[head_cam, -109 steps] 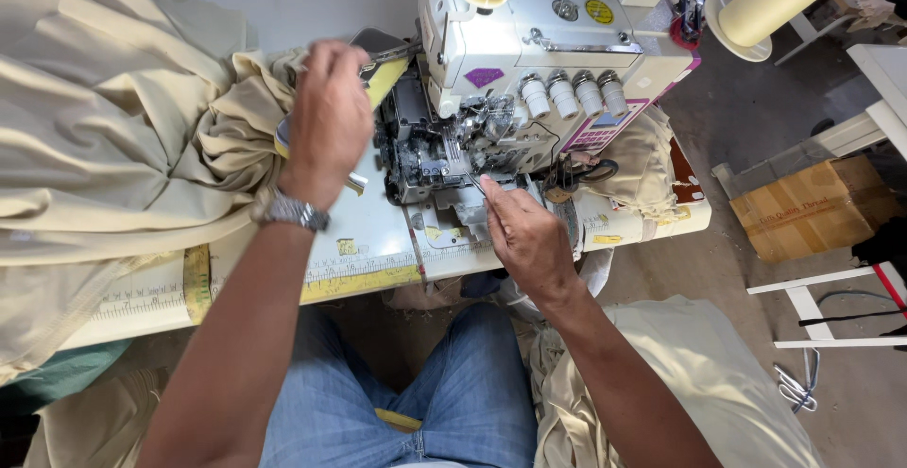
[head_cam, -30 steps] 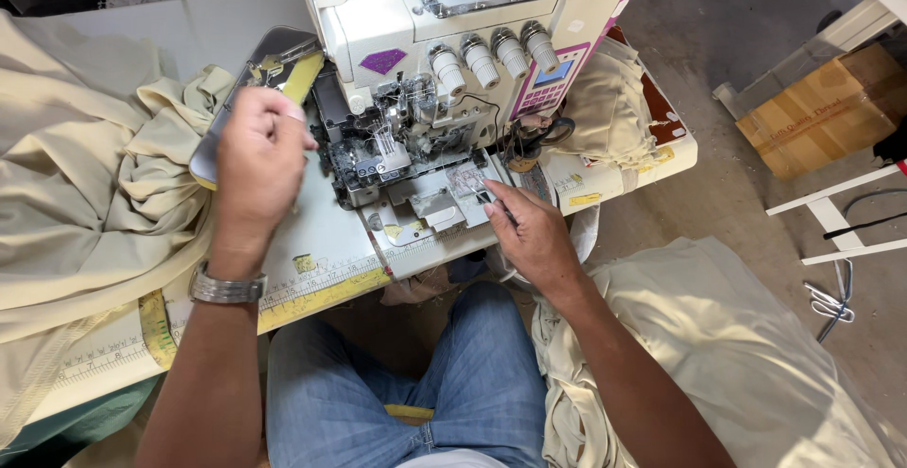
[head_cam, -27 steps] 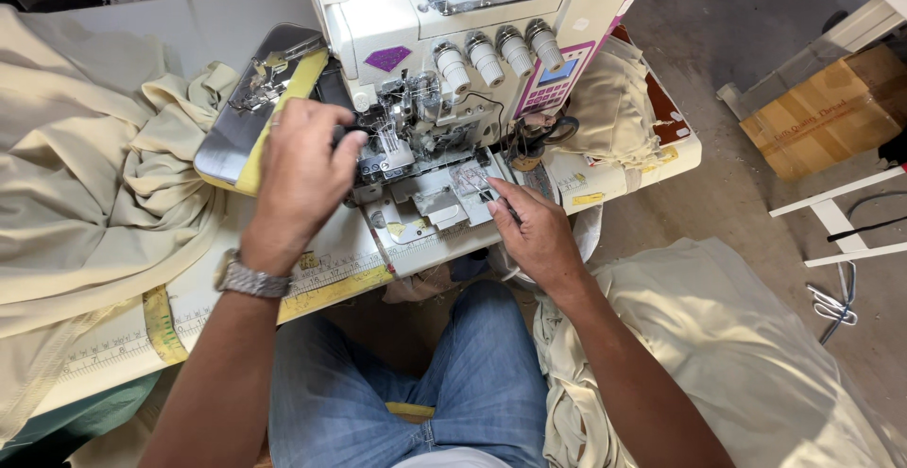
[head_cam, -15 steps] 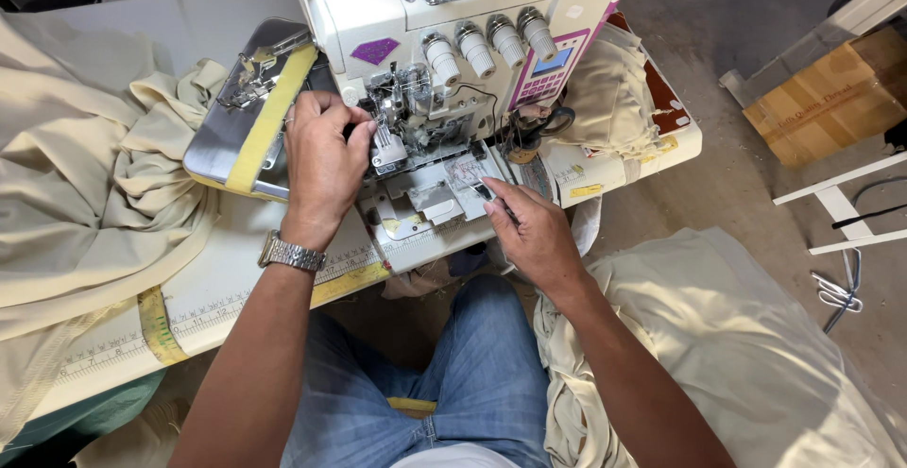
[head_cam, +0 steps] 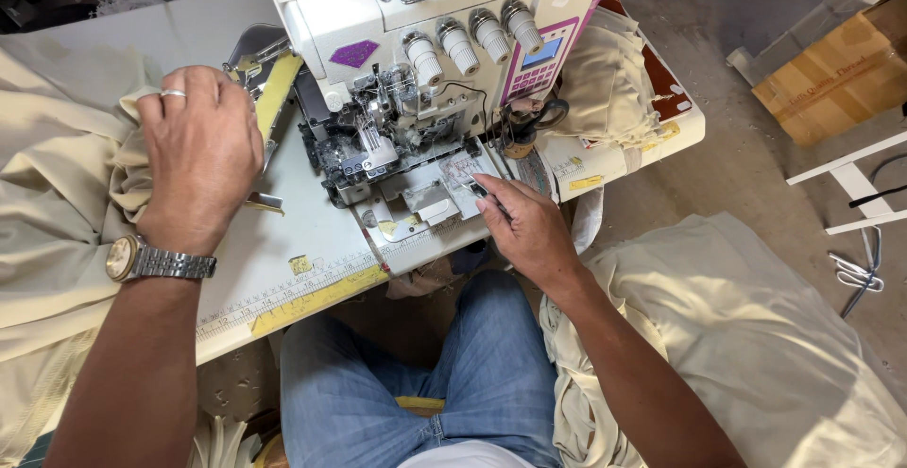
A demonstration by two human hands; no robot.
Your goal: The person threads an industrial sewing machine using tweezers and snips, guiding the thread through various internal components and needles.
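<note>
- We sit at the white overlock sewing machine (head_cam: 425, 62), which stands on the table (head_cam: 283, 251) with its side cover (head_cam: 260, 81) swung open to the left.
- Our left hand (head_cam: 198, 152) rests palm down beside that cover, over the bunched edge of the beige fabric (head_cam: 57, 194). The fingers curl loosely; from above we cannot tell whether they pinch the cloth.
- Our right hand (head_cam: 524, 232) sits at the front of the machine bed, fingertips pinched on a small dark tool (head_cam: 477, 187), perhaps tweezers, aimed toward the needle plate (head_cam: 425, 199).
- For work this fine, we judge it best to brace the right wrist against the table edge and move only the fingertips.
- The left hand serves best by keeping the fabric well back from the exposed looper area (head_cam: 364, 147), so nothing snags.
- More beige cloth (head_cam: 756, 336) lies heaped on the floor at our right, apart from the machine.
</note>
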